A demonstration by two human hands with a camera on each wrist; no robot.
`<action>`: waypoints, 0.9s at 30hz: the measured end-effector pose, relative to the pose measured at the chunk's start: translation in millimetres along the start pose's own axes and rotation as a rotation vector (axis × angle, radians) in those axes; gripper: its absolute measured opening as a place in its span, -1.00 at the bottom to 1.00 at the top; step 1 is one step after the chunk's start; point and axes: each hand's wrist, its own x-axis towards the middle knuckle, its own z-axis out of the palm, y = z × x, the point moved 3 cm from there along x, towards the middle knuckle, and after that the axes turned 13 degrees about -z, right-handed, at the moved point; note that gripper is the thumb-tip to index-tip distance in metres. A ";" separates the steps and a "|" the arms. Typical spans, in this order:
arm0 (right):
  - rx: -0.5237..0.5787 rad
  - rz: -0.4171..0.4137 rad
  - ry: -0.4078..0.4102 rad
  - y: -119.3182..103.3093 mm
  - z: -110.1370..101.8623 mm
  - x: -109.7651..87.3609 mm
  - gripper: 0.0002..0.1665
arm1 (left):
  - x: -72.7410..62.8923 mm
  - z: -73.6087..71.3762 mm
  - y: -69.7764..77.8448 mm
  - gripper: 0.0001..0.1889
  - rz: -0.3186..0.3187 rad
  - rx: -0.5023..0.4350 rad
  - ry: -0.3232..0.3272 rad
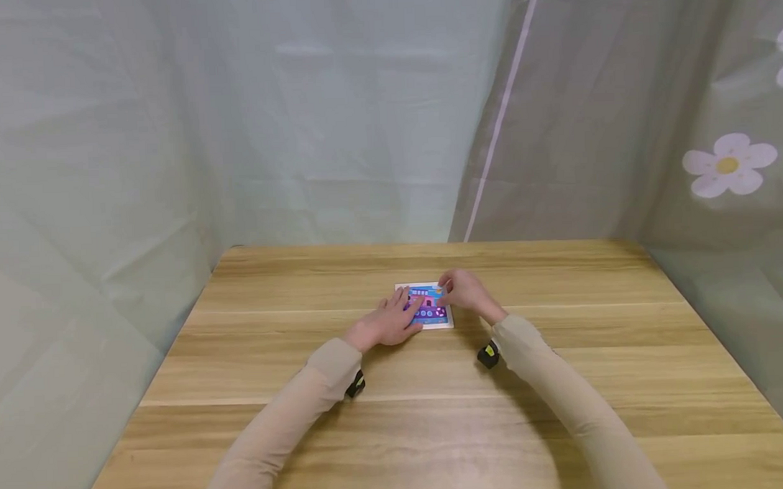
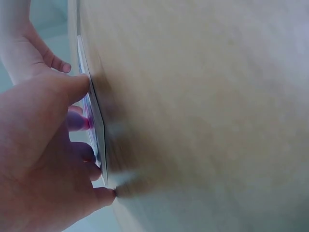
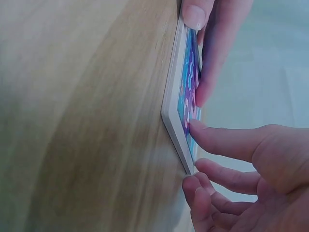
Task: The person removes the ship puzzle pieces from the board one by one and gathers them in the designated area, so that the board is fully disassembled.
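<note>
A flat board with a white border and a blue, purple and pink picture (image 1: 438, 315) lies on the table between both hands. My left hand (image 1: 392, 321) lies across its left part with fingers spread, the thumb at the near edge. From the left wrist, my left hand (image 2: 43, 150) covers much of the picture. My right hand (image 1: 466, 294) grips the board's right side. In the right wrist view, the right thumb (image 3: 212, 137) touches the picture while the other fingers bend at the board's edge (image 3: 176, 137).
The wood-grain table (image 1: 424, 445) stretches around the board on every side. A pale curtain (image 1: 342, 131) hangs behind it, with a flower-printed curtain (image 1: 728, 164) at the right. Black wrist devices (image 1: 489, 355) sit under both sleeves.
</note>
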 end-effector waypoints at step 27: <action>-0.017 -0.044 -0.114 -0.9 -0.6 7.3 -0.54 | -0.8 0.7 2.4 -0.34 -0.037 0.022 -0.053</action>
